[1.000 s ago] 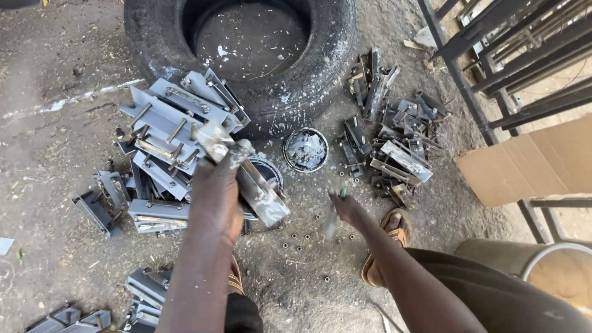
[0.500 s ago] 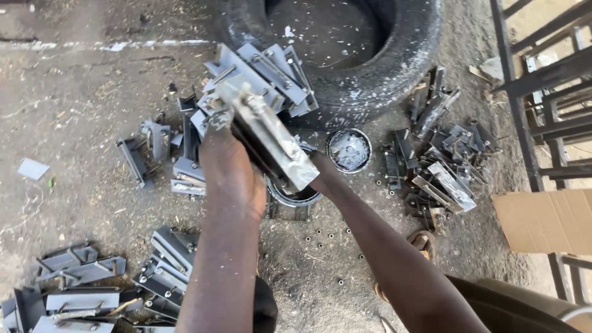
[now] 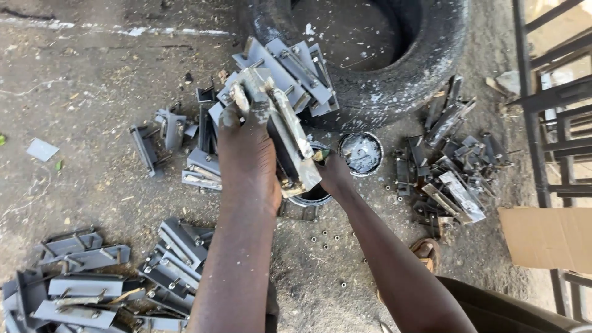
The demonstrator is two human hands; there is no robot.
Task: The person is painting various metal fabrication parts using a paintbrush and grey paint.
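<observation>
L hand (image 3: 246, 154), centre frame, grip clenched round a grey painted metal bracket (image 3: 280, 132), held up off the ground, long side running from upper centre down to just right of centre, bolts showing at its low end. R hand (image 3: 333, 172) just right of it, below the bracket's low end, fingers closed on sth small w/ a green bit; can't tell what it is. R hand sits over a dark round tin (image 3: 311, 196) on the ground, mostly hidden. Next to that, right of centre, a small tin of grey paint (image 3: 361, 153), open. Behind the bracket, upper centre, a stack of grey brackets (image 3: 296, 68) leans on an old tyre (image 3: 394, 74) speckled w/ paint. Right side: heap of dark unpainted brackets (image 3: 453, 166). Lower left: rows of grey painted ones (image 3: 92, 277); a few more at mid left (image 3: 154, 135). Loose nuts (image 3: 324, 237) scattered on the dirt ground (image 3: 92, 80) below centre. Cardboard sheet (image 3: 546, 237) at right edge, metal frame bars (image 3: 555, 98) upper right. A sandal (image 3: 427, 251) near the R forearm.
</observation>
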